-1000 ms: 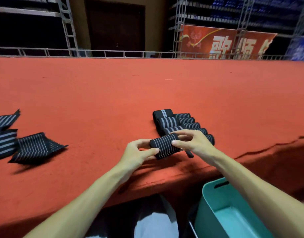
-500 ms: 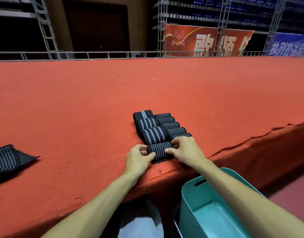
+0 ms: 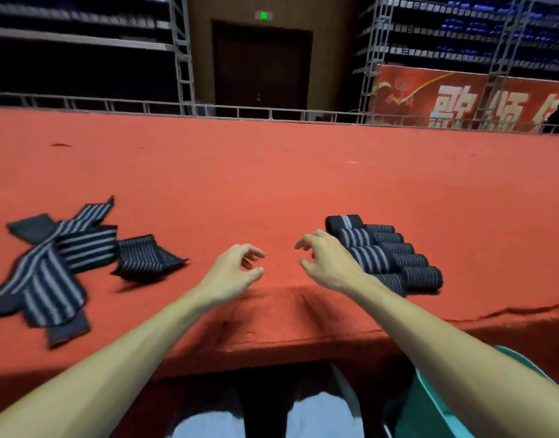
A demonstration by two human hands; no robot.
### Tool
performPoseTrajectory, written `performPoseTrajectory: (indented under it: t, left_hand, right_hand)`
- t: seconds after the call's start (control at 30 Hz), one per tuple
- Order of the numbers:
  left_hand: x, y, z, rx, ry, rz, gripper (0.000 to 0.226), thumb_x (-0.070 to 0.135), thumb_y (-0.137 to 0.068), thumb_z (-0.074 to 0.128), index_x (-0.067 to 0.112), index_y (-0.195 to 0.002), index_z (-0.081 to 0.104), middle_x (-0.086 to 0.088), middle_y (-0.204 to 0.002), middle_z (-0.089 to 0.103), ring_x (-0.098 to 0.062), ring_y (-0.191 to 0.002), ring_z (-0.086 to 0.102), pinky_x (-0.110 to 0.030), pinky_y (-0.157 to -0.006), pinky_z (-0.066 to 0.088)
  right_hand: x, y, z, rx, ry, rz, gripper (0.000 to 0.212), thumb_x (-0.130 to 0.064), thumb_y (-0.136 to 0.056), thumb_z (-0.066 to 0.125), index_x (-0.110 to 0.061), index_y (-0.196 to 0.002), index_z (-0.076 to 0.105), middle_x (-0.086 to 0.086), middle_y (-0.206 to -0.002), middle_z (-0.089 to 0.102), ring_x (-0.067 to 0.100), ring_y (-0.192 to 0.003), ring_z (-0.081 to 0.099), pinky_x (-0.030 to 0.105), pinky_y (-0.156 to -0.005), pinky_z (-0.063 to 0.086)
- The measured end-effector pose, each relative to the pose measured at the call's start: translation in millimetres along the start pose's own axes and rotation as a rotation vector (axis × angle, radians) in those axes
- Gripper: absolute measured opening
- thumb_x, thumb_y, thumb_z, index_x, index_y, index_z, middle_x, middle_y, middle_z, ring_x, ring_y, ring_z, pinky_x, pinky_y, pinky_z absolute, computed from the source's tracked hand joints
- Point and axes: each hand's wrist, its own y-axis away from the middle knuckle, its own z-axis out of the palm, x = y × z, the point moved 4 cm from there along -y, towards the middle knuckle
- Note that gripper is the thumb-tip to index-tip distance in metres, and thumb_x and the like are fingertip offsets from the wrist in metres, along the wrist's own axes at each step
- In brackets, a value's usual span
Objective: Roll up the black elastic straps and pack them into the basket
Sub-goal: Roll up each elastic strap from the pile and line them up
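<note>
1. Black rolled straps [image 3: 388, 254] lie right on the red tabletop [image 3: 271, 184]; loose straps [image 3: 60, 257] lie left.
2. Between them hover the left grip [image 3: 234, 270] and right grip [image 3: 328, 260], loosely curled, empty.
3. Teal basket [image 3: 429, 412]: near right.

Bright overhead light on red carpet [image 3: 271, 184], dim background, soft motion blur, wide-angle edge bending.

- big indoor hall / arena w/ a stage set up, not a home or shop
- wide red-carpeted platform [image 3: 271, 172] runs across the whole room
- low metal railing [image 3: 240, 110] along its far edge
- metal truss towers [image 3: 183, 52] rise at the back, left & right
- tiered rows of blue seats [image 3: 461, 26] up behind on the right
- red banner [image 3: 461, 96] w/ big white chinese chars
- green exit sign [image 3: 264, 16] over a dark double door [image 3: 260, 64], centre back
</note>
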Motion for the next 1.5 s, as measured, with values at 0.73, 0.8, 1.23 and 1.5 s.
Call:
performPoseTrajectory:
  t: [0.73, 0.8, 1.23, 1.5]
  left_hand:
    - [-188, 36, -116, 0.347, -0.159, -0.133, 0.019, 0.045, -0.084, 0.062, 0.037, -0.101, 0.062, 0.019, -0.098, 0.055, -0.006, -0.099, 0.051, -0.034, -0.092, 0.043]
    - [-185, 36, -115, 0.314, -0.17, -0.14, 0.017, 0.05, -0.084, 0.059, 0.041, -0.098, 0.061, 0.019, -0.098, 0.055, -0.005, -0.099, 0.05, -0.034, -0.093, 0.042]
    - [-130, 34, -122, 0.415, 0.151, -0.128, 0.008, 0.015, -0.089, 0.063, 0.022, -0.087, 0.067, 0.011, -0.082, 0.066, -0.003, -0.076, 0.057, -0.018, -0.074, 0.043]
    - [-77, 6, -73, 0.079, 0.29, -0.389, 0.013, 0.011, -0.091, 0.055, 0.019, -0.081, 0.058, -0.001, -0.079, 0.062, -0.01, -0.069, 0.055, -0.021, -0.059, 0.042]
  right_hand:
    - [-150, -137, 189, -0.226, -0.261, 0.287, 0.042, -0.049, -0.074, 0.074, -0.011, -0.091, 0.067, 0.012, -0.102, 0.071, 0.028, -0.101, 0.065, 0.033, -0.076, 0.049]
    - [-151, -139, 189, -0.267, -0.261, 0.286, 0.035, -0.044, -0.076, 0.075, -0.013, -0.089, 0.067, 0.012, -0.104, 0.071, 0.028, -0.102, 0.065, 0.033, -0.079, 0.05]
    - [-102, -113, 99, 0.064, -0.602, 0.332, 0.015, -0.007, -0.081, 0.063, -0.021, -0.087, 0.06, 0.002, -0.086, 0.062, 0.023, -0.086, 0.06, 0.026, -0.075, 0.044]
    - [-33, -75, -4, 0.322, -1.079, 0.347, 0.024, -0.001, -0.083, 0.07, -0.01, -0.105, 0.064, 0.006, -0.087, 0.063, 0.013, -0.07, 0.06, 0.019, -0.056, 0.051]
